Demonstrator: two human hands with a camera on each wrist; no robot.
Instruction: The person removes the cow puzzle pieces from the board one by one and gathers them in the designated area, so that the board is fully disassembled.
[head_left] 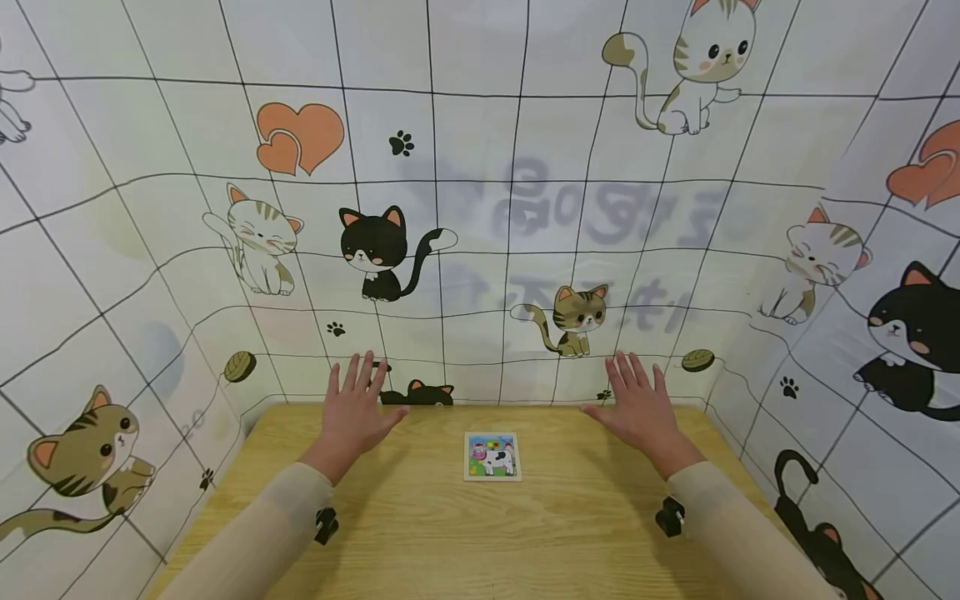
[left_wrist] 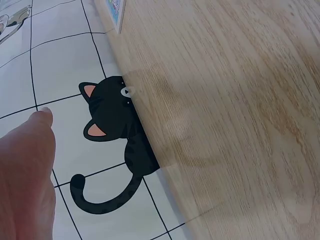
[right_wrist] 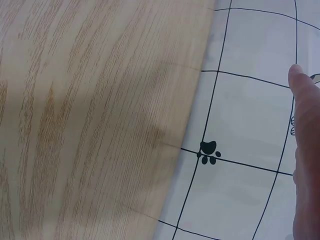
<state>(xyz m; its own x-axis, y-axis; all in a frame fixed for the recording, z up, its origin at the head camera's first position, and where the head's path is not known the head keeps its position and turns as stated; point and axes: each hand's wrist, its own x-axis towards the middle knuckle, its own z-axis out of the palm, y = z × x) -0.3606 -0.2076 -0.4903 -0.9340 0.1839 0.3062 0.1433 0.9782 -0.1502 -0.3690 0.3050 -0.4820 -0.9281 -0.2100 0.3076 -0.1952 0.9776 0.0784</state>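
A small square picture puzzle (head_left: 492,457) with a cow on it and a pale border lies flat on the wooden table, between the two hands and toward the back. To its left the left hand (head_left: 354,421) is held up with fingers spread and straight, holding nothing. The right hand (head_left: 637,412) mirrors it on the other side, fingers also straight and apart. In the left wrist view a corner of the puzzle (left_wrist: 116,14) shows at the top, and the left thumb (left_wrist: 44,120) at the left edge. The right thumb (right_wrist: 300,80) appears at the right edge of its wrist view.
The wooden table (head_left: 480,542) ends at a white wall covering (head_left: 480,275) with grid lines and printed cats, hearts and paw prints. This covering rises behind the table and along both sides. Each wrist carries a small black device (head_left: 326,525) under a beige sleeve (head_left: 255,533).
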